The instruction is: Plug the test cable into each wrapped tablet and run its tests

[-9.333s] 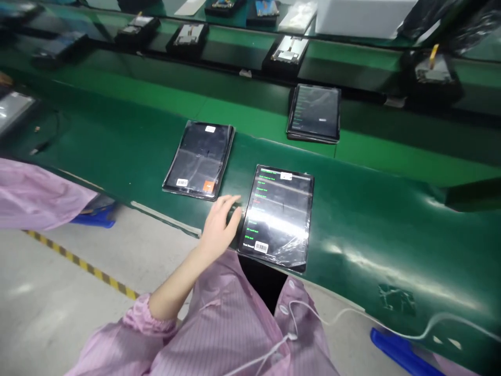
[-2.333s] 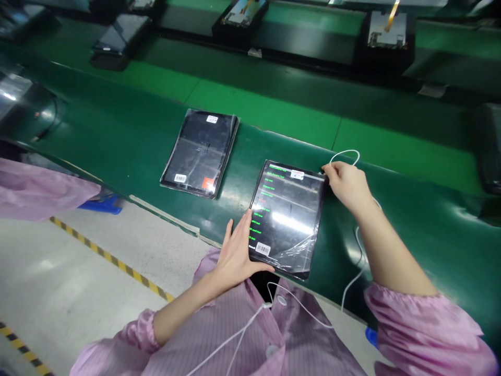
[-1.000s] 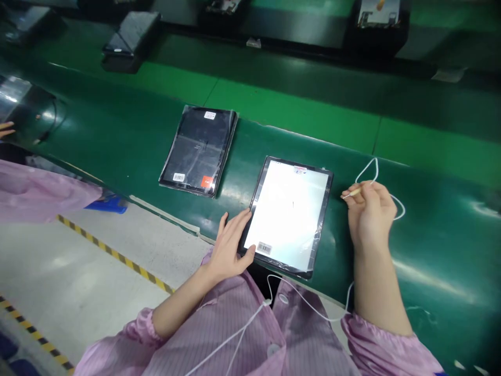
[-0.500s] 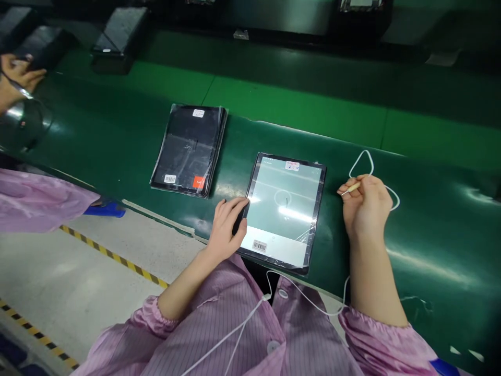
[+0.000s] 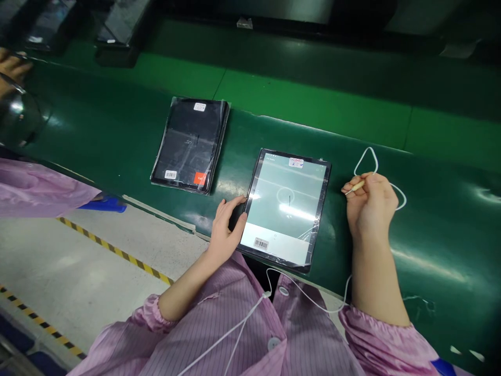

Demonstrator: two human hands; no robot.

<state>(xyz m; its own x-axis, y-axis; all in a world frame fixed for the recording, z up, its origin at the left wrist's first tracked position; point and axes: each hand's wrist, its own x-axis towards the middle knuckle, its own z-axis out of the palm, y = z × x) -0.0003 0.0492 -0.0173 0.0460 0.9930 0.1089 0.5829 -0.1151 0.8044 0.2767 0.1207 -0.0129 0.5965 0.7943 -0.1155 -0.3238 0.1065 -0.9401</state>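
On the green bench mat (image 5: 442,219), 1 lit tablet (image 5: 287,201) lies screen up near the front edge. Left hand (image 5: 225,230): relaxed, fingertips against the tablet's left side. Right hand (image 5: 371,209): pinching the pale, metal-tipped plug (image 5: 357,186) of a white cable (image 5: 369,149), apart from the tablet. Farther left: 1 stack of dark, film-covered tablets (image 5: 190,137).

Near the far edge of the worktop (image 5: 438,230), another person's hand (image 5: 11,69) is cut off at left. The right hand (image 5: 370,211) hides part of the white cable (image 5: 402,196).
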